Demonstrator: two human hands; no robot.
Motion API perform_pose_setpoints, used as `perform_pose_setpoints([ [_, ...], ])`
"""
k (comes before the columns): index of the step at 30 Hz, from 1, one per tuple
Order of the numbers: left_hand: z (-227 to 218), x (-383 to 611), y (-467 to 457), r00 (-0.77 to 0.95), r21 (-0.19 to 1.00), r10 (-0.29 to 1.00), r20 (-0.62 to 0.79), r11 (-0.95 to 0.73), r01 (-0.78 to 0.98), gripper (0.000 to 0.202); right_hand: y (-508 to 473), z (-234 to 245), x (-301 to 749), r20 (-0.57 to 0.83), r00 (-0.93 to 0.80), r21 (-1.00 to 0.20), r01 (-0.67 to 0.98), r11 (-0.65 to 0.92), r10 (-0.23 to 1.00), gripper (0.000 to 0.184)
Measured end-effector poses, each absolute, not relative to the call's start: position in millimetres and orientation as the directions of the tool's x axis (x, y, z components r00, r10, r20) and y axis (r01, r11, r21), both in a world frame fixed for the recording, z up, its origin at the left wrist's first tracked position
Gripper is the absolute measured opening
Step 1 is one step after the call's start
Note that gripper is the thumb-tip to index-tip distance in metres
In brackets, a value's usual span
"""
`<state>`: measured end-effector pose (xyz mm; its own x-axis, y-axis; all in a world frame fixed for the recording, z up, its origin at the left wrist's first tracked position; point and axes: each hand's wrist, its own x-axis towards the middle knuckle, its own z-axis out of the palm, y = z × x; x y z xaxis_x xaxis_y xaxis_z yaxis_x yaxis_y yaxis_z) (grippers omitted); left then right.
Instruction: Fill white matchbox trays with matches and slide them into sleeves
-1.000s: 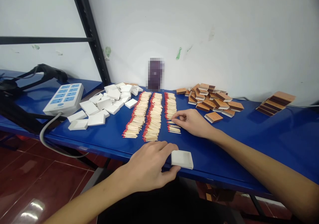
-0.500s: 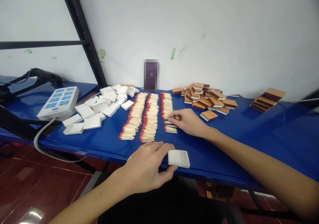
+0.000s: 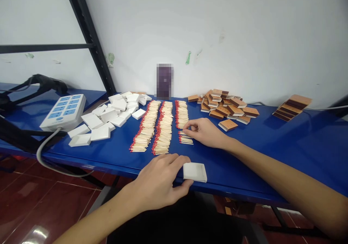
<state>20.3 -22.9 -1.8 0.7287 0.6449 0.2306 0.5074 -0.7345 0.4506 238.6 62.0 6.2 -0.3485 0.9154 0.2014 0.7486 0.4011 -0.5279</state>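
Note:
My left hand point(image 3: 163, 180) grips the left end of a white matchbox tray point(image 3: 195, 172) between thumb and fingers, at the front edge of the blue table point(image 3: 244, 171). The tray lies with its hollow side up, and no matches show in it. My right hand point(image 3: 202, 131) pinches at the near part of the right-hand row of red-tipped matches point(image 3: 181, 114); its fingertips are closed, and a match between them is too small to make out surely. A few loose matches point(image 3: 186, 139) lie just below those fingers. Two longer match rows point(image 3: 163, 128) stretch to the left.
White matchbox trays point(image 3: 100, 122) are heaped on the left, beside a power strip point(image 3: 63, 112) with its grey cable. Brown matchboxes point(image 3: 224, 106) form a pile at the back right. Stacked matchbox sleeves point(image 3: 292, 107) stand farther right. A blurred dark object point(image 3: 164, 81) leans on the wall.
Both hands, the tray and the matches stay almost in place. Only a very slight shift of the whole view can be seen.

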Motion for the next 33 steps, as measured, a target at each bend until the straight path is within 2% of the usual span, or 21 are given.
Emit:
perform_pose_setpoints([
  [6,-1.6,20.4,-23.6,0.729,0.458,0.646,0.226,-0.731,0.506,0.026,59.4,6.0,241.6,0.211,-0.323,-0.558,0.735,0.385,0.923,0.02],
  [10,-2.1,20.7,-22.1,0.724,0.469,0.65,0.231,-0.726,0.503,0.025,61.2,3.0,239.7,0.299,-0.283,-0.505,0.764,0.403,0.911,0.025],
  [14,-3.3,20.7,-21.8,0.726,0.475,0.646,0.236,-0.728,0.494,0.025,63.6,1.3,236.5,0.33,-0.283,-0.456,0.788,0.414,0.901,0.027],
  [33,-2.2,19.8,-23.6,0.728,0.47,0.644,0.235,-0.731,0.495,0.026,62.9,5.6,236.9,0.263,-0.33,-0.438,0.796,0.417,0.906,0.02],
])
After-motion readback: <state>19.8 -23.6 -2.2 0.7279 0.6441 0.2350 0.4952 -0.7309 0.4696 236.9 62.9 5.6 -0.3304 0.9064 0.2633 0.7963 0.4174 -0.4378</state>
